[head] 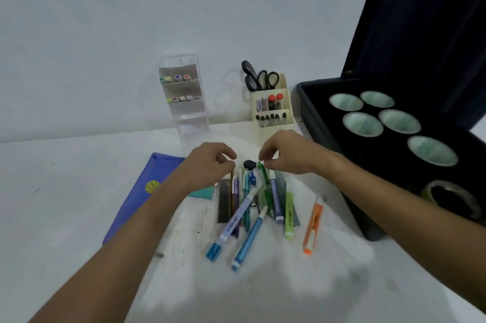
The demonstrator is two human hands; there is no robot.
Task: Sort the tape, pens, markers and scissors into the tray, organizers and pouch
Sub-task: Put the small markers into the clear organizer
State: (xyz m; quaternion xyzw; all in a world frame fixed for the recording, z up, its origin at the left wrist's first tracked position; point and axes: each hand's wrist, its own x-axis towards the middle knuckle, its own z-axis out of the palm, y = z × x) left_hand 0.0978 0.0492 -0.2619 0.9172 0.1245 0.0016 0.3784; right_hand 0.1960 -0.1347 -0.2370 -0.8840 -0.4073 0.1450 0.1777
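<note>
Fingers [226,162] of left hand [207,162] curled over pens [247,199]; grip unclear.

Soft, even, cool light fills the scene, fairly dim overall; the wall [105,20] reads flat blue-grey with no hard shadows; the middle of the table [65,217] around the pens [252,207] is blown out to patchy white, detail lost; a faint grey shadow lies toward the table's near right edge; wide-angle distortion bends the table's far edge and tilts the dark tray [328,138]; everything looks soft and smeary, the forearms at the near corners most blurred.
</note>
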